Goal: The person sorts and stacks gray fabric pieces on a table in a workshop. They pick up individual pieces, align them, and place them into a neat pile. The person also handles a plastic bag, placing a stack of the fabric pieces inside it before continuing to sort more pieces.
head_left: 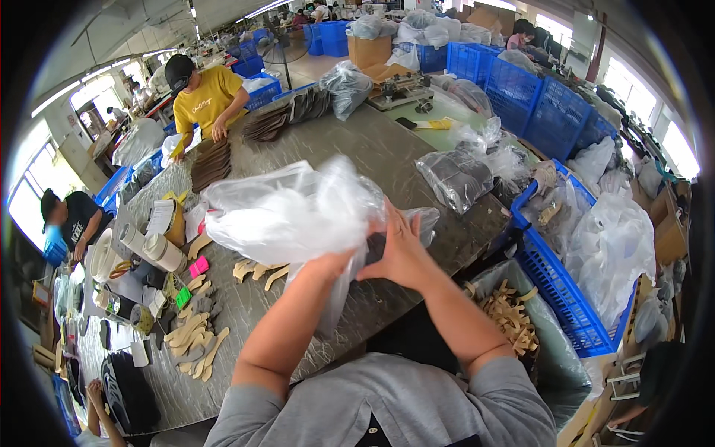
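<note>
A large clear plastic bag (pixel 287 212) is raised over the grey worktable (pixel 372 149), crumpled and puffed out to the left. My left hand (pixel 334 263) grips its lower edge from beneath. My right hand (pixel 402 249) is pressed against the bag's right side, fingers pointing up; something dark shows inside the bag just beside it. Tan flat cut-out pieces (pixel 257 272) lie on the table under the bag.
More tan cut-outs (pixel 195 339), tape rolls (pixel 153 249) and small pink and green items lie at the left. A filled clear bag (pixel 456 177) sits at the right. Blue crates (pixel 562 294) and a bag of tan pieces (pixel 514 316) stand beside me. A person in yellow (pixel 202 97) works at the far end.
</note>
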`<state>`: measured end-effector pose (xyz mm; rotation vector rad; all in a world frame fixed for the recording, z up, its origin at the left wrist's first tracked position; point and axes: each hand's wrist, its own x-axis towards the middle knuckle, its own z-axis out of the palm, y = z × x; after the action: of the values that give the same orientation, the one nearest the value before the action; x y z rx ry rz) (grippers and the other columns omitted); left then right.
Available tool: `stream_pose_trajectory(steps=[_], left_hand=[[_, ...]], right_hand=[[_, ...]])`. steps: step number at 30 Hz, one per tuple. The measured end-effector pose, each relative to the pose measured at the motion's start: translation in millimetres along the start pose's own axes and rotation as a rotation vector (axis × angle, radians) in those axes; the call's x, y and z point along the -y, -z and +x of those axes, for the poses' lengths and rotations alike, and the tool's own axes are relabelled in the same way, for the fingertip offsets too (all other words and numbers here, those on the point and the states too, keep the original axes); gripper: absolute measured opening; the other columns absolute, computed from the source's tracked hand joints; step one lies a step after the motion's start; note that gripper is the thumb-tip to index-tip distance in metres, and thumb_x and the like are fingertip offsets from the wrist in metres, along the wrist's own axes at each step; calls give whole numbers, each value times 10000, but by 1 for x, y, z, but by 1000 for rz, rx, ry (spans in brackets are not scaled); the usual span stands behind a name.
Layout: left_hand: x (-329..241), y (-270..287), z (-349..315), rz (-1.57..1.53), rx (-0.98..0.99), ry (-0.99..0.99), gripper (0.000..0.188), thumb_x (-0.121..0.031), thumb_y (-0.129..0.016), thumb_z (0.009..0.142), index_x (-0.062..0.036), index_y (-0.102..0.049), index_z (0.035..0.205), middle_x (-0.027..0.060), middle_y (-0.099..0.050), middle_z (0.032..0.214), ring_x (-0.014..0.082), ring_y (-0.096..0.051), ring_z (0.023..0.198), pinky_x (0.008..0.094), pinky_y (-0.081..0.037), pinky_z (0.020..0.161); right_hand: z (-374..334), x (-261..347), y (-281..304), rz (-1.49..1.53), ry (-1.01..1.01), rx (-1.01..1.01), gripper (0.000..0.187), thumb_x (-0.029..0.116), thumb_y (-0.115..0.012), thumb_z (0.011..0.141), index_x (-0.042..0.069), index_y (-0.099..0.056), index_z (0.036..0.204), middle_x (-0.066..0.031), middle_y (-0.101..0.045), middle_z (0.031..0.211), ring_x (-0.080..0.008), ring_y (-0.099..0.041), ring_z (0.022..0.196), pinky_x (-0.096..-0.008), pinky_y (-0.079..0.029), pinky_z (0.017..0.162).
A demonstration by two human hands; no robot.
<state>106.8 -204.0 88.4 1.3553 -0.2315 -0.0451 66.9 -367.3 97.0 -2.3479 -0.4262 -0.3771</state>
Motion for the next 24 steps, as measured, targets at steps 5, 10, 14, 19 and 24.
stream_pose_trajectory(steps=[5, 10, 14, 19, 24], left_hand=[[-76, 1, -28, 75, 38, 75, 472, -302, -672, 920, -23, -551, 1281, 101, -591, 1216, 190, -562, 1133, 320, -514, 869], [-65, 70, -23, 198, 296, 80, 505, -305, -669, 913, -10, -528, 1298, 120, -592, 1223, 208, -575, 1133, 328, -524, 859], [-18, 56, -18, 273, 344, 25, 563, -303, -692, 883, -13, -498, 1325, 132, -592, 1229, 232, -577, 1134, 346, -521, 863], [-17, 35, -13, 481, 328, -64, 640, -301, -721, 845, -18, -462, 1358, 146, -593, 1235, 262, -579, 1136, 369, -516, 867], [-45, 35, -4, 711, 527, -348, 723, -299, -750, 807, -23, -425, 1391, 160, -593, 1242, 292, -582, 1138, 392, -512, 872]], right_hand=[[18, -31, -12, 612, -170, -172, 823, 203, -794, 748, 3, -387, 1435, -162, -573, 1291, -281, -504, 1255, -431, -304, 1121], [23, -50, 20, 971, 119, -307, 369, 75, -585, 917, 0, -558, 1278, -105, -633, 1185, -186, -604, 1068, -325, -473, 953], [40, -51, 37, 899, 65, -55, 165, 130, -562, 858, 25, -619, 972, -89, -634, 891, -198, -604, 797, -357, -490, 740], [79, 2, -50, 375, 191, 311, 201, 224, -579, 805, 67, -603, 681, -13, -522, 600, -206, -541, 574, -392, -459, 593], [63, 0, -64, 457, 95, 158, 192, 238, -552, 836, 61, -591, 772, -37, -538, 684, -224, -554, 643, -388, -464, 645]])
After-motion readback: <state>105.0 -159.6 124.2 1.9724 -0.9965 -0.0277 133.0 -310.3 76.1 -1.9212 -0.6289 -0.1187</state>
